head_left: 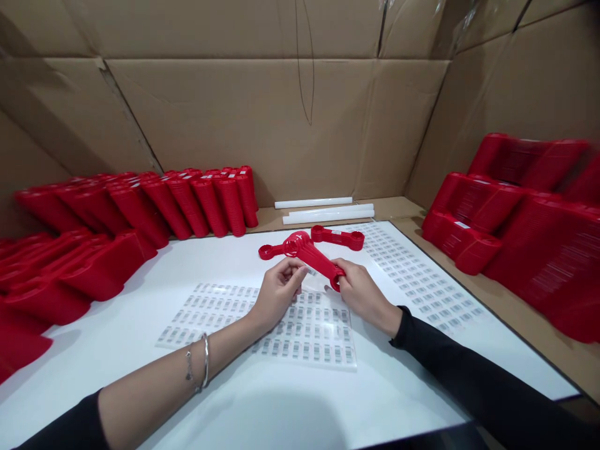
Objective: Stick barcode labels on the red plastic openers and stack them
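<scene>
Both my hands hold a red plastic double-ended measuring scoop above the white tabletop. My left hand pinches its middle, and a small white label shows at those fingertips. My right hand grips its near end. A second red scoop lies just beyond the hands, and a third red end sticks out left of the held one. Under my left hand lies a clear sheet of barcode labels. A bracelet and bangle circle my left wrist.
Stacked rows of red scoops line the table's left side, and more stacks stand on a brown surface to the right. Another barcode sheet lies at right. White rods rest behind the table, before cardboard walls.
</scene>
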A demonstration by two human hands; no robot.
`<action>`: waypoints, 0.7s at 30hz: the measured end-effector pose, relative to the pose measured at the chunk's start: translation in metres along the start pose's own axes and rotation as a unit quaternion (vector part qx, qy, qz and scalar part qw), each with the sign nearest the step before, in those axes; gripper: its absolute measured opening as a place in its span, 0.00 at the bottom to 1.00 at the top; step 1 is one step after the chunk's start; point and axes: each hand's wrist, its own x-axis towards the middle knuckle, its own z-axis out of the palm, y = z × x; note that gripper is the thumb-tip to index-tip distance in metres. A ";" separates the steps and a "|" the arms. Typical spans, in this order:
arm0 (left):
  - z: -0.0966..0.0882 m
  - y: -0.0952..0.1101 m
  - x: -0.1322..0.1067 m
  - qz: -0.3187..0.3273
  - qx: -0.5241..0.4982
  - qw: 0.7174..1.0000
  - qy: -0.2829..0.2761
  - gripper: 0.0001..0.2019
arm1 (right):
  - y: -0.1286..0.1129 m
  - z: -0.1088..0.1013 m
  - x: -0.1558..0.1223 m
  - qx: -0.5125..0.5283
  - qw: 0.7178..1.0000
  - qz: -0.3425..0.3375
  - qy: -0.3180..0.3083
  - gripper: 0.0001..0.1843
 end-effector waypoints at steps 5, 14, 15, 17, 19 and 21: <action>0.001 -0.008 0.004 -0.013 -0.031 0.999 0.002 0.11 | 0.001 0.003 0.001 -0.020 1.000 0.011 -0.016 0.16; 0.001 -0.005 0.004 -0.018 0.018 1.000 0.001 0.12 | -0.002 0.005 0.001 -0.048 0.999 0.004 -0.025 0.16; 0.001 -0.005 0.004 -0.018 0.023 1.000 0.004 0.12 | -0.002 0.005 0.000 -0.048 0.998 0.004 -0.027 0.15; 0.001 -0.005 0.004 -0.016 0.029 0.999 0.010 0.12 | -0.003 0.005 0.000 -0.046 0.999 0.003 -0.028 0.15; 0.001 -0.005 0.004 -0.011 0.034 0.999 0.015 0.12 | -0.004 0.005 -0.001 -0.043 0.999 0.001 -0.028 0.14; 0.002 -0.005 0.004 -0.008 0.039 0.999 0.019 0.12 | -0.006 0.005 -0.002 -0.035 0.999 0.002 -0.029 0.14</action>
